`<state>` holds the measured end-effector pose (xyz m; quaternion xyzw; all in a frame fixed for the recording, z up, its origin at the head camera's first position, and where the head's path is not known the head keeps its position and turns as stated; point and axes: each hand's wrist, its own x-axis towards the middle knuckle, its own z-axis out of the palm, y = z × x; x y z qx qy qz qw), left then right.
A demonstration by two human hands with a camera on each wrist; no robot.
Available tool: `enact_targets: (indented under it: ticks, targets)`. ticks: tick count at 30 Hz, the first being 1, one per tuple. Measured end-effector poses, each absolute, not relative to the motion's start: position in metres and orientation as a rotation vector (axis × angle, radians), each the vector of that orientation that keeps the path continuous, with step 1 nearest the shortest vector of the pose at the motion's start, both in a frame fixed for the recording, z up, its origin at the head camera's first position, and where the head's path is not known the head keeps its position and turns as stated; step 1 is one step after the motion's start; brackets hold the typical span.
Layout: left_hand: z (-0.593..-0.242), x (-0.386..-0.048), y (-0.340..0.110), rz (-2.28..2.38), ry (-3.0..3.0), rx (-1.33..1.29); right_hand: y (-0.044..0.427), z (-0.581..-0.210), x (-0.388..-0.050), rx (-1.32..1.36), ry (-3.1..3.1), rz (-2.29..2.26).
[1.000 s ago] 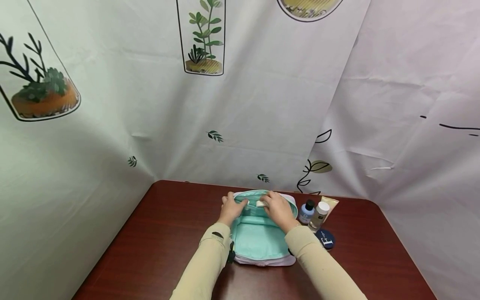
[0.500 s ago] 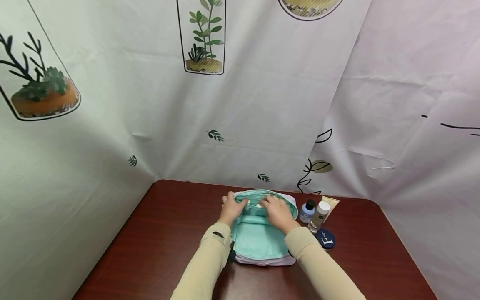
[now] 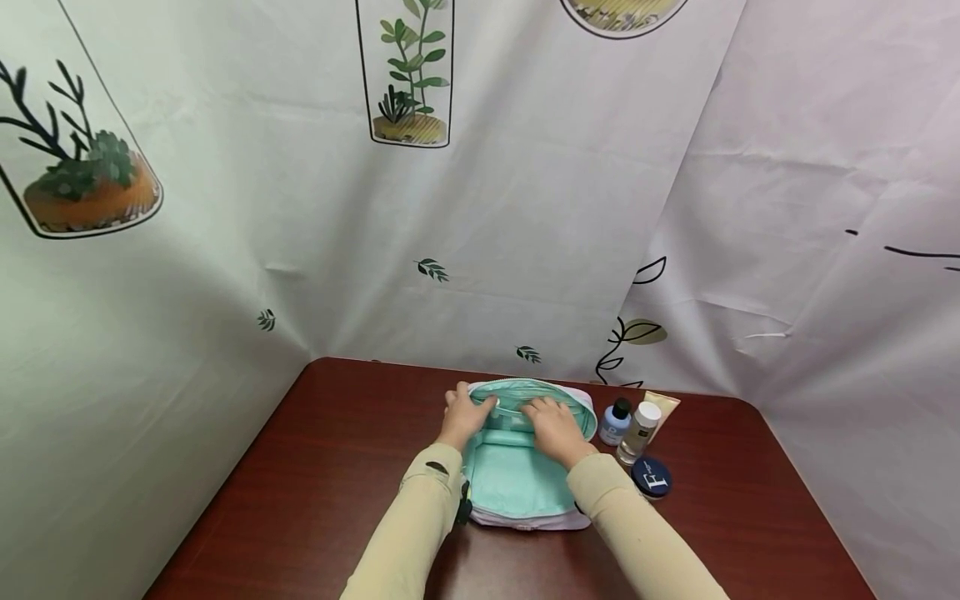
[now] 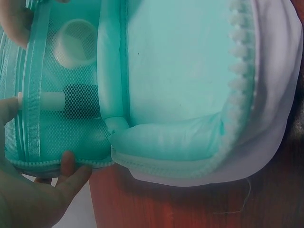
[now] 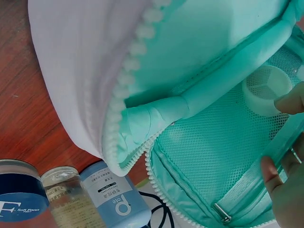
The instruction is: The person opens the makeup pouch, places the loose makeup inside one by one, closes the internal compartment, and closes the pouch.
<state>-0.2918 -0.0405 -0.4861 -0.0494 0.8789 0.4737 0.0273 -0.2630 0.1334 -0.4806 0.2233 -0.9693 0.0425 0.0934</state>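
A pale lilac bag with mint lining (image 3: 521,483) lies unzipped on the table. My left hand (image 3: 459,421) grips the left edge of its raised part, fingers curled round the zipper edge, thumb at a white-ended stick with a dark section (image 4: 81,100). That stick lies partly behind the mesh pocket (image 4: 61,137). A round, whitish object (image 4: 78,42) shows through the mesh beside it. At the pocket's zipped band rests my right hand (image 3: 557,429), fingers extended and loosely bent; in the right wrist view its thumb (image 5: 290,100) overlaps the round object. The fingertips are partly out of view.
Right of the bag stand a blue bottle with black cap (image 3: 615,423), a clear bottle with white cap (image 3: 638,433), a cream tube (image 3: 663,408) and a dark blue round jar (image 3: 651,477). A patterned white cloth (image 3: 525,250) hangs behind the table (image 3: 360,467).
The white object at my right fingers has gone down into the mesh pocket, and that hand has moved slightly lower. My left hand keeps its hold on the bag's edge.
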Motion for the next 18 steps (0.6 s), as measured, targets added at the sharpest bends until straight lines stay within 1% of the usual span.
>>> enact_targets:
  ticks: [12,18]
  targets:
    - [-0.487,-0.2924,-0.0407,1.475,2.703,-0.148,0.1326,-0.4824,-0.2605,0.62,-2.949,0.111]
    - [-0.4885,-0.2929,-0.0403,1.481,2.689,-0.158,0.1405,-0.4823,-0.2585,0.633,-2.851,0.215]
